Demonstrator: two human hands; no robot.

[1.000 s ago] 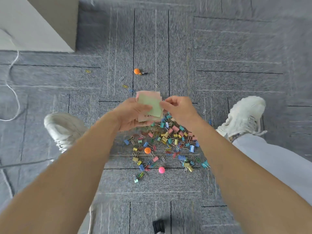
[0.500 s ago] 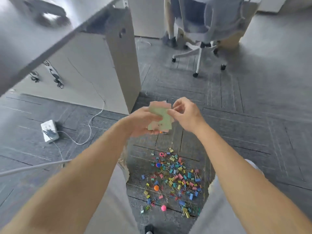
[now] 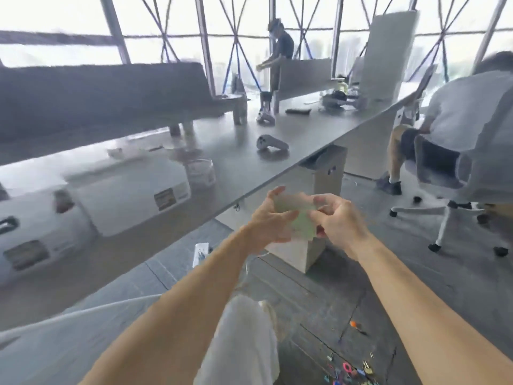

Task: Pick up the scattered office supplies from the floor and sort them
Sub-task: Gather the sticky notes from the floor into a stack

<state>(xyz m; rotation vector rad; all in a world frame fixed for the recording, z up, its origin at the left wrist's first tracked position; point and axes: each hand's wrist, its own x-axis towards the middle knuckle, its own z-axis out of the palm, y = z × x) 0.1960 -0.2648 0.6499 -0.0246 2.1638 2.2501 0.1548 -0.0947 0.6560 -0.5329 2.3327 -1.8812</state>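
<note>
Note stack [image 3: 298, 207], one; left hand [image 3: 268, 219], right hand [image 3: 341, 221]

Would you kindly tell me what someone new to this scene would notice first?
At centre, the left hand and right hand grip a pale green stack of sticky notes before the long grey desk. Bottom right, colourful clips lie scattered on the carpet.
</note>
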